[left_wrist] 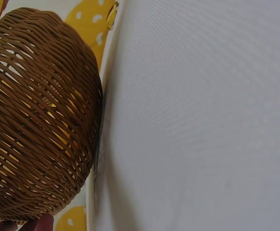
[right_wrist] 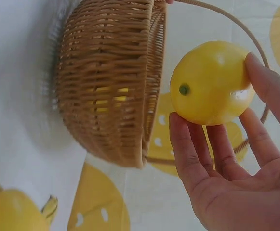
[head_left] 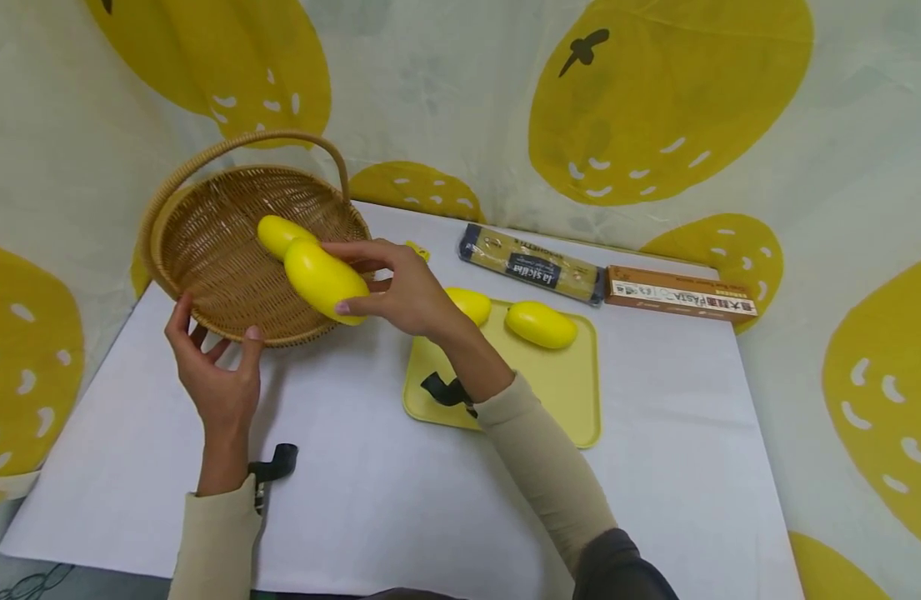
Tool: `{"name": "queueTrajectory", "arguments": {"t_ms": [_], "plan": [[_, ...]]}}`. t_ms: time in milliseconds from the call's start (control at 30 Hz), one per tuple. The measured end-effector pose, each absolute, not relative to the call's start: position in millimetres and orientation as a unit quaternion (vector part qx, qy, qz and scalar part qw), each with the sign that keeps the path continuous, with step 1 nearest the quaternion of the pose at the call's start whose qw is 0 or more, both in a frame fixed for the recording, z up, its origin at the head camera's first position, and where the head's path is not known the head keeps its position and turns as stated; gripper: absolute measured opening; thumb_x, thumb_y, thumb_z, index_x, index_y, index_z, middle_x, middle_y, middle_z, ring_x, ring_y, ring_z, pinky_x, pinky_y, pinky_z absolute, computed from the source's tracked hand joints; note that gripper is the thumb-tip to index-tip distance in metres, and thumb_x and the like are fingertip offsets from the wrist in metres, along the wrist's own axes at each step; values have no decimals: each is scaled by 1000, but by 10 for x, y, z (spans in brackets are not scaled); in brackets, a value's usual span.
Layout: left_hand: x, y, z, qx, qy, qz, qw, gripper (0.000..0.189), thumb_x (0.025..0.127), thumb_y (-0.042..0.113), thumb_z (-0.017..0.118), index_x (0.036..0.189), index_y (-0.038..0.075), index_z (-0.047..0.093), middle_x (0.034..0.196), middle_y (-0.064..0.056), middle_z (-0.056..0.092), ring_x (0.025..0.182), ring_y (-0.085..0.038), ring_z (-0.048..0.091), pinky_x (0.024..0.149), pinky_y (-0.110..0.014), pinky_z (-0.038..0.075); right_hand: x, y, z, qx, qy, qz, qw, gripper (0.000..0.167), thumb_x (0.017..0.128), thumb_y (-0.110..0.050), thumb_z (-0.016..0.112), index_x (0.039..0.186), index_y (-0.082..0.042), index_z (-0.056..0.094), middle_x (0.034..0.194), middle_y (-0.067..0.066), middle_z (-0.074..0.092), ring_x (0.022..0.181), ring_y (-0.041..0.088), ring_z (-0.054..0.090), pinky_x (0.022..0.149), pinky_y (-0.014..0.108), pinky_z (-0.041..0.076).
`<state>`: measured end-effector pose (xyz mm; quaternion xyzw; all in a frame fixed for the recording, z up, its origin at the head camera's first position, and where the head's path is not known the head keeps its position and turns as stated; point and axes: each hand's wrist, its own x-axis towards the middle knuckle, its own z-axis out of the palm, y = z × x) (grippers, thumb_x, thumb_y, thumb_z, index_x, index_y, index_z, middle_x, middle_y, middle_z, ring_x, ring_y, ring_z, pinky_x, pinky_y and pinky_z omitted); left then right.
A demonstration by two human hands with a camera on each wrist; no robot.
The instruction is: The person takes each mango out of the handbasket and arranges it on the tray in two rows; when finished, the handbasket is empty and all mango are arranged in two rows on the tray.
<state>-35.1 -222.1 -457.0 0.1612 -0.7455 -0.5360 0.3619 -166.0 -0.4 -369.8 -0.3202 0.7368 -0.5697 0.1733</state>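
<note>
My left hand [head_left: 222, 379] grips the near rim of a brown wicker basket [head_left: 227, 308], with the thumb at the front and the fingers toward its left side. In the left wrist view, the woven side of the basket [left_wrist: 38, 115] fills the left part, and fingertips show at its bottom edge. A smooth yellow mango [head_left: 325, 279] is held by my right hand [head_left: 415, 292] over the basket's right rim, pinched between thumb and fingers. The right wrist view shows the green stem end of this mango [right_wrist: 212, 82]. Another yellow mango [head_left: 276, 233] lies inside the basket, partly hidden behind the held one.
Right of the basket, a yellow tray [head_left: 550, 400] bears two more mangoes [head_left: 541, 325], one partly behind my right hand. Along the back lie a spaghetti packet [head_left: 531, 262] and a brown pasta box [head_left: 678, 293]. A small yellow item [head_left: 418, 250] sits behind the right hand.
</note>
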Motion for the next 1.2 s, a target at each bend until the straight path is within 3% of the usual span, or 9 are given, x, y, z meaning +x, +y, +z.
{"name": "queueTrajectory", "arguments": {"t_ms": [267, 567, 1200], "plan": [[-347, -2222, -4580, 164, -742, -539, 362, 78, 88, 19, 74, 158, 10, 41, 166, -8, 43, 142, -38, 50, 101, -22, 46, -1581, 358, -3743, -292, 753, -569, 157, 64, 84, -15, 90, 143, -29, 69, 138, -10, 68, 125, 9, 62, 102, 40, 56], [-346, -2227, -4576, 161, -745, -535, 364, 77, 88, 19, 74, 158, 10, 41, 166, -7, 43, 142, -37, 51, 102, -22, 47, -1474, 708, -3868, -252, 765, -570, 160, 63, 84, -14, 90, 141, -30, 70, 138, -6, 68, 126, 14, 63, 104, 42, 57], [-354, -2233, -4586, 145, -746, -534, 370, 78, 89, 19, 73, 158, 7, 40, 166, -11, 44, 143, -40, 50, 102, -23, 48, -1291, 1167, -4290, -202, 809, -510, 210, 60, 84, -12, 90, 138, -31, 72, 144, -9, 64, 131, 20, 60, 110, 51, 53]]}}
